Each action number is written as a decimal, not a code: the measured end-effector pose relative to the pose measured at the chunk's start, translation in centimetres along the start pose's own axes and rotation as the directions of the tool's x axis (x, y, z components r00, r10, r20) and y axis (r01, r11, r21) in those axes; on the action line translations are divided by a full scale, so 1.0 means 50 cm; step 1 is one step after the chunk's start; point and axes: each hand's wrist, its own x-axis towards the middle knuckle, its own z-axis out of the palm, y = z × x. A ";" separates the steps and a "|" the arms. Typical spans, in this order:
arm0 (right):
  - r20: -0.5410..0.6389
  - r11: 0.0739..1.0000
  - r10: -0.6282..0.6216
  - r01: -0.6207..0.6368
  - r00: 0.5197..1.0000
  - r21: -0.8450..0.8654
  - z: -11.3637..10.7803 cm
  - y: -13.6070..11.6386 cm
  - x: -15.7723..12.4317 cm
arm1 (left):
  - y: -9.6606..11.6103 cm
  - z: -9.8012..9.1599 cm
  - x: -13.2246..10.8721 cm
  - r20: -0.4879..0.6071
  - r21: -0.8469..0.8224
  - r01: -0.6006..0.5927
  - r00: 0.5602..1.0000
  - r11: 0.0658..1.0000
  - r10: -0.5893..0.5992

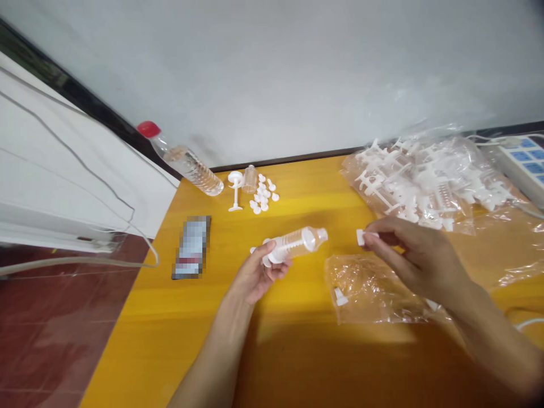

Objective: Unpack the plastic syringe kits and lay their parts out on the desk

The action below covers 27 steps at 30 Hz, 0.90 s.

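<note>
Room btwn phone [191,247] & L hand [259,275]; bag [376,301] rightward

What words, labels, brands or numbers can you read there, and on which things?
None can be read.
Syringe in the left hand: any marks on the barrel are too small and blurred.
Phone on the table: its face is pixelated, so nothing is legible.
Power strip at the right edge: any print is too blurred.
Water bottle: no readable label.

there are two hands [419,258], one held syringe [293,246], one loose barrel [250,179], one bottle [187,165], one phone [191,247].
</note>
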 end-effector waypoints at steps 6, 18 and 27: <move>0.198 0.905 0.320 -0.237 0.926 -0.354 0.024 0.049 0.171 | 0.007 0.025 0.022 -0.245 0.294 -0.444 0.821 0.846 0.516; 0.315 0.829 0.374 -0.163 0.872 -0.535 0.138 0.114 0.354 | -0.049 0.029 0.010 -0.296 0.488 -0.421 0.744 0.765 0.599; 0.278 0.839 0.363 -0.182 0.889 -0.513 0.186 0.129 0.453 | -0.040 0.026 0.008 -0.333 0.438 -0.462 0.713 0.771 0.617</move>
